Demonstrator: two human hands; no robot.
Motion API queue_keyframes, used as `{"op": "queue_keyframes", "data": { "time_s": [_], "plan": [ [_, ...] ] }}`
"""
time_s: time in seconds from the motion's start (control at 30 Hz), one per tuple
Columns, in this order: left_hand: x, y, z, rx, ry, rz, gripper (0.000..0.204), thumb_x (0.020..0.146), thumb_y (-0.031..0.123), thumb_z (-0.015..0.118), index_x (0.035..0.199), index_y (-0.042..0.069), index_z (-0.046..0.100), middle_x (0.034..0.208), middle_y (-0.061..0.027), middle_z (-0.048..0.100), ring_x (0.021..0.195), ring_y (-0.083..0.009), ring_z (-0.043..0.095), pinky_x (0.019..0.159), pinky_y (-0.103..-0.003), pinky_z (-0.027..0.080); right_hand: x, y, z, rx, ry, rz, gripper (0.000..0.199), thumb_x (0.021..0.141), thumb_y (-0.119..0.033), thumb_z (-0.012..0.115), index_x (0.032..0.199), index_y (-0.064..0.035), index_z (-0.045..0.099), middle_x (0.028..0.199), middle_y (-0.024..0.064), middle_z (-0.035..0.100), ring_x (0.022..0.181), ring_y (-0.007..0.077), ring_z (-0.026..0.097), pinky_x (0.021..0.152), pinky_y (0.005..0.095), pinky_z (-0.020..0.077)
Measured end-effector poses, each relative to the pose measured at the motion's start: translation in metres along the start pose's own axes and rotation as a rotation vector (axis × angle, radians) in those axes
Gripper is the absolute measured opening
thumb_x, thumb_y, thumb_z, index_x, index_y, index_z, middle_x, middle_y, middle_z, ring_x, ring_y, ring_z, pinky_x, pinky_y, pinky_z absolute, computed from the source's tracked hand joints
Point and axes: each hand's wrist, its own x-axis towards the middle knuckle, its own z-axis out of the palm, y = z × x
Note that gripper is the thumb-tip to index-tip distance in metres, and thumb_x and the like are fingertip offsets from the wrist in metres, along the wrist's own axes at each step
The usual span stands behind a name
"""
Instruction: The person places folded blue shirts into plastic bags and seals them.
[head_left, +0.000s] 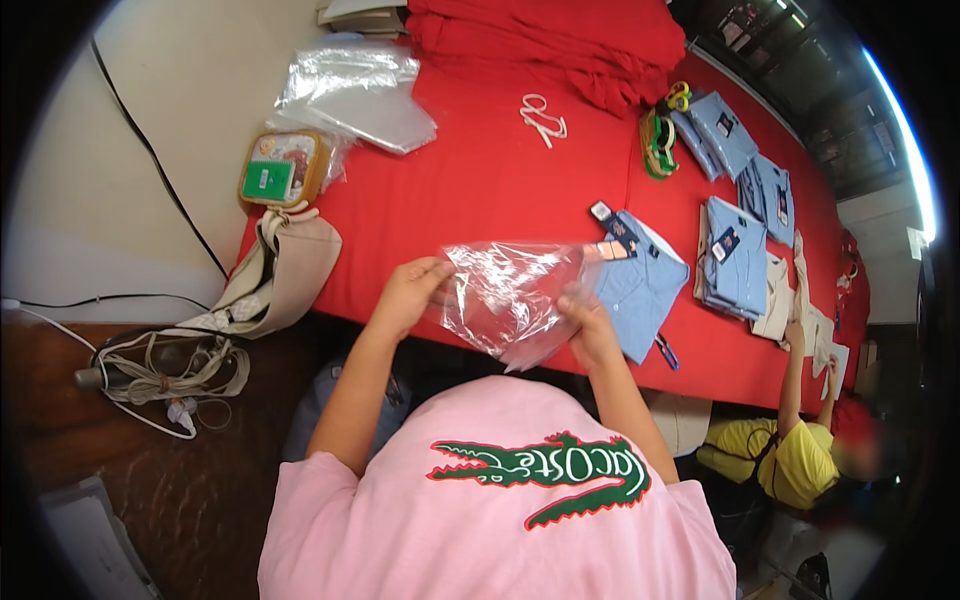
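Note:
A clear plastic bag [508, 295] is stretched between my two hands above the near edge of the red-covered table [390, 210]. My left hand [408, 292] pinches its left side with the fingers closed. At the bag's right side my right hand [592, 328] grips the film, thumb on top. Just right of the bag lies a folded light blue shirt [645, 295], partly covered by my right hand and the bag. A dark hang tag [615, 228] rests at the shirt's collar.
Stacked folded blue shirts [735, 270] lie to the right, with a blue pen [667, 352] nearer me. Clear bags [350, 95], a lunch box [285, 165] and a beige bag [300, 260] are on the left. Yellow-handled scissors [678, 97] stand farther back. A co-worker [800, 460] in yellow handles beige cloth.

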Motion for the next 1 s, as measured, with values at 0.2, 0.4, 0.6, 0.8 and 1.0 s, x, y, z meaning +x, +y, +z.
{"op": "queue_keyframes", "data": {
  "time_s": [0.2, 0.4, 0.6, 0.8, 1.0],
  "plan": [
    [-0.039, -0.054, 0.0, 0.036, 0.095, -0.243, 0.027, 0.11, 0.027, 0.063, 0.111, 0.001, 0.072, 0.098, -0.0138, 0.081, 0.08, -0.0186, 0.077, 0.068, -0.029, 0.058, -0.015, -0.009, -0.02, -0.342, 0.232, -0.065, 0.033, 0.097, -0.004, 0.077, 0.125, 0.002, 0.061, 0.097, 0.0039, 0.075, 0.077, 0.0084, 0.066, 0.066, 0.023, 0.0512],
    [-0.044, -0.108, 0.027, -0.041, 0.142, -0.262, 0.028, 0.11, 0.027, 0.062, 0.114, 0.0, 0.069, 0.1, -0.0125, 0.08, 0.08, -0.0196, 0.077, 0.07, -0.032, 0.061, -0.011, 0.006, -0.06, -0.323, 0.235, -0.231, 0.039, 0.096, -0.003, 0.076, 0.132, -0.002, 0.062, 0.102, 0.0061, 0.074, 0.082, 0.012, 0.067, 0.072, 0.0253, 0.0515],
    [-0.036, -0.161, 0.026, 0.059, 0.255, -0.129, 0.022, 0.109, 0.022, 0.063, 0.109, 0.001, 0.071, 0.095, -0.0088, 0.075, 0.075, -0.0164, 0.072, 0.07, -0.03, 0.061, -0.061, -0.01, -0.019, -1.497, -0.023, -0.811, 0.06, 0.078, -0.019, 0.09, 0.13, -0.0062, 0.063, 0.123, 0.0156, 0.063, 0.11, 0.0339, 0.063, 0.093, 0.0435, 0.0513],
    [-0.035, -0.144, 0.058, -0.132, 0.27, -0.291, 0.022, 0.11, 0.021, 0.059, 0.111, 0.0, 0.067, 0.098, -0.013, 0.078, 0.079, -0.0182, 0.074, 0.07, -0.032, 0.058, -0.067, 0.033, -0.058, -1.865, -0.414, -0.746, 0.075, 0.077, -0.036, 0.089, 0.138, -0.0086, 0.056, 0.133, 0.0138, 0.058, 0.122, 0.033, 0.058, 0.109, 0.0506, 0.0417],
    [-0.044, -0.154, 0.061, -0.206, 0.25, -0.346, 0.022, 0.111, 0.024, 0.057, 0.115, 0.004, 0.065, 0.105, -0.0164, 0.079, 0.081, -0.0205, 0.076, 0.075, -0.038, 0.065, -0.065, 0.044, -0.065, -1.802, -0.375, -0.943, 0.056, 0.082, -0.037, 0.083, 0.123, -0.0051, 0.062, 0.123, 0.0141, 0.061, 0.117, 0.0322, 0.059, 0.11, 0.0528, 0.0409]
  ]
}}
